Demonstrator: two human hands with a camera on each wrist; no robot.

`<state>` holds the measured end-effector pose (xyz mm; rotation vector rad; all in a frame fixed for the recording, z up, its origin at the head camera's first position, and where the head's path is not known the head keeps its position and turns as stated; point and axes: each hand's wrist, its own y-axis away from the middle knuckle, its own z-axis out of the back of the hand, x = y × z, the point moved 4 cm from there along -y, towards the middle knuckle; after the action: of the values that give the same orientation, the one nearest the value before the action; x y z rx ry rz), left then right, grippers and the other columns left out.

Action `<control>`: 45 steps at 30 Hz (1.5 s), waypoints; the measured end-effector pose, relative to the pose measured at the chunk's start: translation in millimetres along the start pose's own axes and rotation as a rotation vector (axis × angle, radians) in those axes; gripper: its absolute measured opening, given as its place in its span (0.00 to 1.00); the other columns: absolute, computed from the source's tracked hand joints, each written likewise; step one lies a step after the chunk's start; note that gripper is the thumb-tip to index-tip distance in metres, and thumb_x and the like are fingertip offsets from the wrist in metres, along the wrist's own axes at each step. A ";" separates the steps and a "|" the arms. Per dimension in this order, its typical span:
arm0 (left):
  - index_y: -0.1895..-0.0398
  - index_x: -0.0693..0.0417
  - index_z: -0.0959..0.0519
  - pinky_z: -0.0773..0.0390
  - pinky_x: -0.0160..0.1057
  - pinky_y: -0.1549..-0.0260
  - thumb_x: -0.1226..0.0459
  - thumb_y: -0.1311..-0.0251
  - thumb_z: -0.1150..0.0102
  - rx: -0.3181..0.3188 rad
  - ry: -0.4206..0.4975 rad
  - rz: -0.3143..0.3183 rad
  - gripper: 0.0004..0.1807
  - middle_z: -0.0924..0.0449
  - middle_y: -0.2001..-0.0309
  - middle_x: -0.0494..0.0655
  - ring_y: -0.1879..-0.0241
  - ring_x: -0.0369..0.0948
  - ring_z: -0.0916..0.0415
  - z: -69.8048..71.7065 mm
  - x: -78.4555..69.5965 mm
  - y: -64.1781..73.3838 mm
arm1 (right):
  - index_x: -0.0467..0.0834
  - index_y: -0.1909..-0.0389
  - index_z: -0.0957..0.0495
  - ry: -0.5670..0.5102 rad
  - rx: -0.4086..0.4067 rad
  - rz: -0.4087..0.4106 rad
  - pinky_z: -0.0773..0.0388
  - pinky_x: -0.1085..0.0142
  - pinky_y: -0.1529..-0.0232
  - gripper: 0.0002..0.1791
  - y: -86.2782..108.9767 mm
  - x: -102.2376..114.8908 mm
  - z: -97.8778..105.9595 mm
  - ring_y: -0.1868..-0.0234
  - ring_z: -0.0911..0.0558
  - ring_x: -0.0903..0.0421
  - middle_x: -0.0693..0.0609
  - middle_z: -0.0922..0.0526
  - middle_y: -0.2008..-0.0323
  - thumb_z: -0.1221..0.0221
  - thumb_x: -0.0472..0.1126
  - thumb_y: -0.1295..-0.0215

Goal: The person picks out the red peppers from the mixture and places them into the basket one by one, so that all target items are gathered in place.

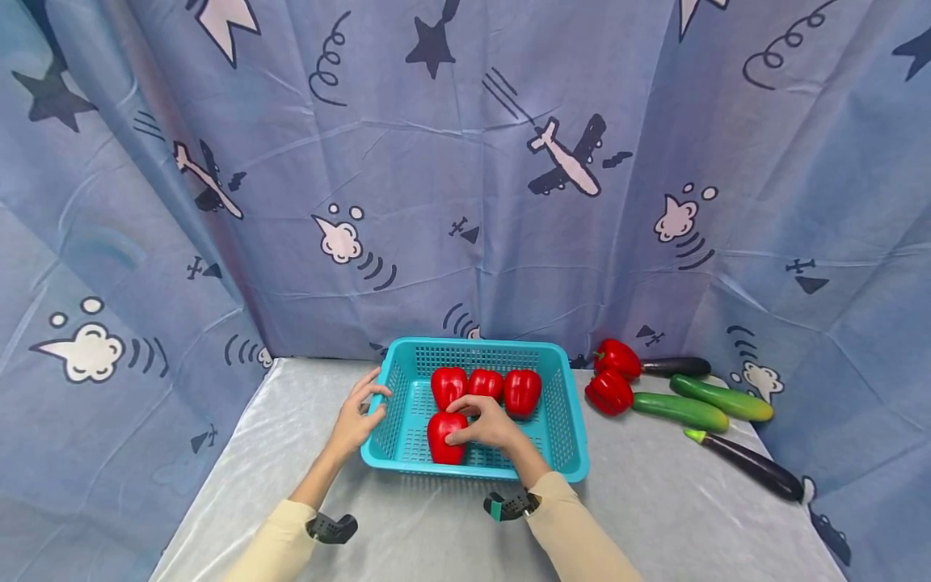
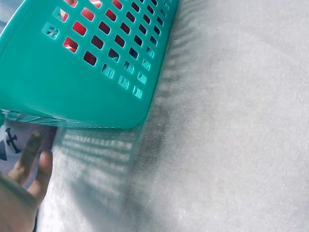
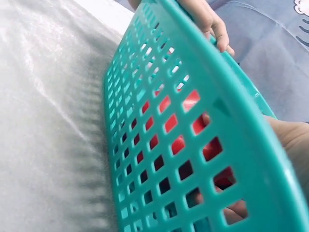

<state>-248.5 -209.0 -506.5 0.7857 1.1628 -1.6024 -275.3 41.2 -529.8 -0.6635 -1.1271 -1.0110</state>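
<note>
Cream sleeves (image 1: pixel 585 533), hands (image 1: pixel 489 423) at turquoise basket (image 1: pixel 562 396), gripped red pepper (image 1: pixel 440 438)

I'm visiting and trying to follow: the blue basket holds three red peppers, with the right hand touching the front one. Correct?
Not quite: the blue basket holds four red peppers, not three, as the head view shows. The right hand does touch the front one.
</note>
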 end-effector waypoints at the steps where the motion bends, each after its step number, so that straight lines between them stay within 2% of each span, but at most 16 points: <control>1: 0.56 0.67 0.20 0.28 0.63 0.50 0.82 0.38 0.45 0.000 -0.003 -0.002 0.11 0.44 0.27 0.73 0.30 0.68 0.44 0.1 -0.2 -0.1 | 0.37 0.51 0.18 0.005 0.001 0.003 0.17 0.54 0.62 0.23 -0.2 0.1 -0.6 0.47 0.25 0.41 0.44 0.19 0.52 0.24 0.32 0.49; 9: 0.56 0.67 0.20 0.25 0.58 0.51 0.82 0.38 0.45 -0.005 -0.025 -0.008 0.11 0.43 0.27 0.71 0.31 0.67 0.41 0.5 -3.4 -0.8 | 0.37 0.55 0.20 0.025 0.000 -0.008 0.17 0.55 0.62 0.22 -2.1 -0.8 -2.9 0.49 0.25 0.41 0.44 0.20 0.55 0.24 0.31 0.51; 24: 0.56 0.67 0.20 0.27 0.63 0.50 0.83 0.39 0.45 -0.004 -0.011 -0.004 0.11 0.44 0.27 0.73 0.30 0.68 0.43 0.0 -0.6 -0.7 | 0.34 0.48 0.21 -0.008 0.006 -0.011 0.17 0.54 0.61 0.26 0.8 -0.7 -0.3 0.46 0.26 0.40 0.38 0.21 0.49 0.25 0.33 0.48; 28: 0.56 0.70 0.21 0.28 0.64 0.50 0.83 0.39 0.45 -0.003 -0.006 -0.002 0.11 0.44 0.27 0.73 0.30 0.68 0.44 -0.1 -0.5 -0.7 | 0.33 0.46 0.22 -0.012 0.023 0.003 0.17 0.53 0.59 0.27 2.7 2.1 2.7 0.43 0.26 0.36 0.36 0.22 0.47 0.25 0.34 0.46; 34: 0.54 0.73 0.22 0.30 0.68 0.48 0.83 0.38 0.45 0.003 0.002 0.007 0.11 0.45 0.27 0.73 0.29 0.69 0.45 -0.5 -1.2 -0.7 | 0.33 0.42 0.24 -0.060 0.014 0.006 0.18 0.47 0.56 0.29 6.7 4.9 14.0 0.41 0.28 0.31 0.34 0.23 0.45 0.26 0.36 0.44; 42: 0.55 0.71 0.21 0.32 0.70 0.48 0.83 0.39 0.45 -0.004 -0.005 0.000 0.11 0.44 0.27 0.74 0.30 0.69 0.46 -0.3 -3.9 0.6 | 0.33 0.42 0.23 -0.151 -0.043 0.014 0.22 0.41 0.50 0.27 16.6 14.5 34.6 0.41 0.26 0.34 0.35 0.22 0.44 0.28 0.36 0.40; 45: 0.54 0.73 0.22 0.32 0.70 0.47 0.83 0.38 0.45 0.000 -0.002 0.002 0.11 0.45 0.27 0.73 0.29 0.69 0.46 -0.6 -3.1 0.7 | 0.34 0.43 0.22 -0.193 -0.076 0.010 0.22 0.43 0.49 0.24 20.9 17.3 44.4 0.43 0.23 0.37 0.35 0.22 0.44 0.29 0.36 0.38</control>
<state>-246.9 -207.6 -504.2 0.7845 1.1601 -1.6008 -273.2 82.3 -498.2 -0.8405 -1.2559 -1.0005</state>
